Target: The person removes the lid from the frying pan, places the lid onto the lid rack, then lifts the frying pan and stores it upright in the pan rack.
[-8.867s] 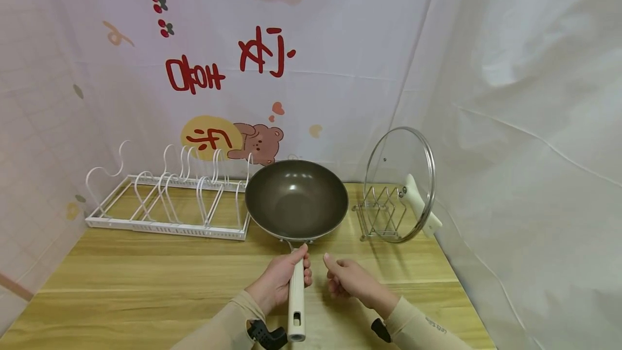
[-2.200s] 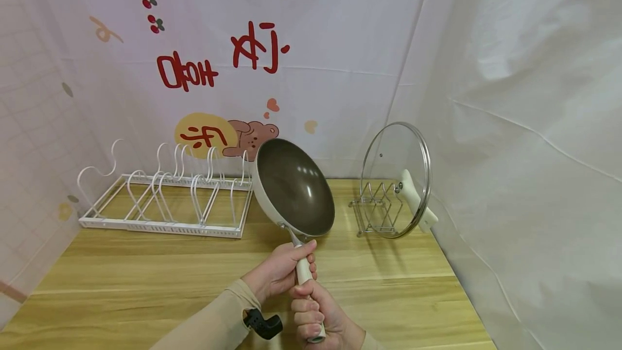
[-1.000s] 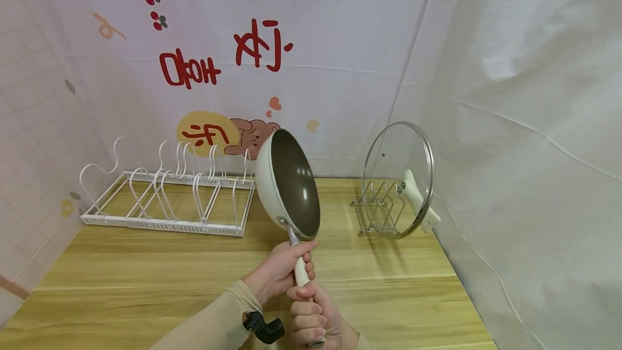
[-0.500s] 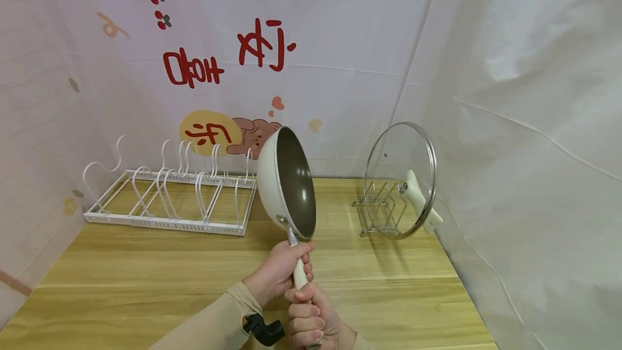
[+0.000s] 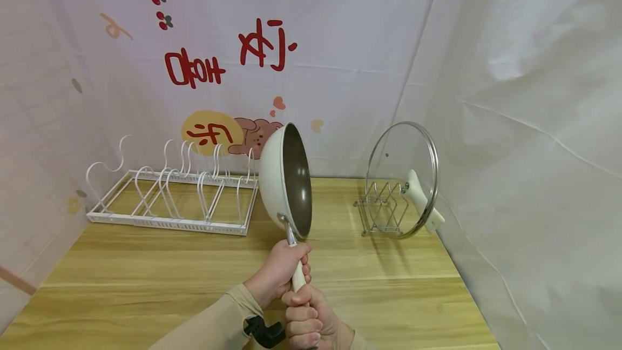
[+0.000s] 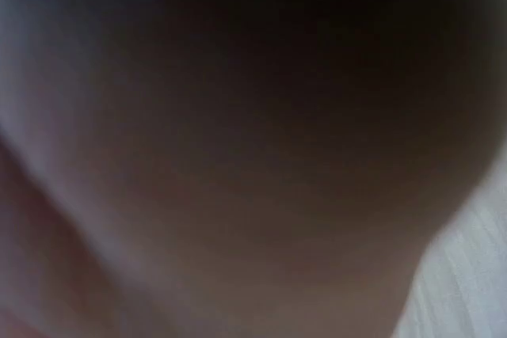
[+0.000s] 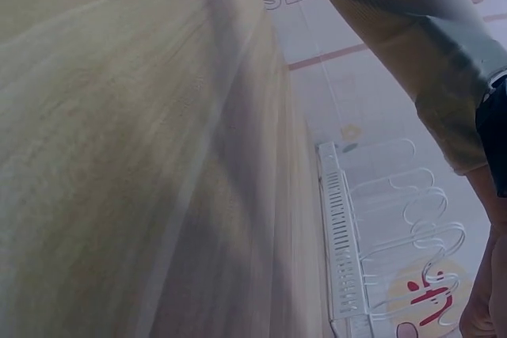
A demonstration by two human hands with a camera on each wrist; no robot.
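A wok (image 5: pixel 273 177), cream outside and dark brown inside, is tipped on its side at mid-table in the head view, its opening facing right. My left hand (image 5: pixel 278 270) grips the pale handle (image 5: pixel 298 278) close to the metal neck, thumb along the top. Just behind it, my right hand (image 5: pixel 313 320) wraps its fingers round the handle's end. Whether the wok's lower edge touches the table cannot be told. Blurred skin fills most of the left wrist view. The right wrist view shows the left sleeve (image 7: pixel 420 61) and part of a hand at its right edge.
Left of the wok stands a white wire rack (image 5: pixel 167 223) with several upright loops. At right, a glass lid (image 5: pixel 434 177) with a cream handle leans upright in a small metal stand (image 5: pixel 374 228). Printed curtains surround the wooden table (image 5: pixel 146 274).
Earlier the wok faced upward, held by the left hand alone. The right hand has since taken hold of the handle's end, and the wok has turned steadily onto its side, opening rightward.
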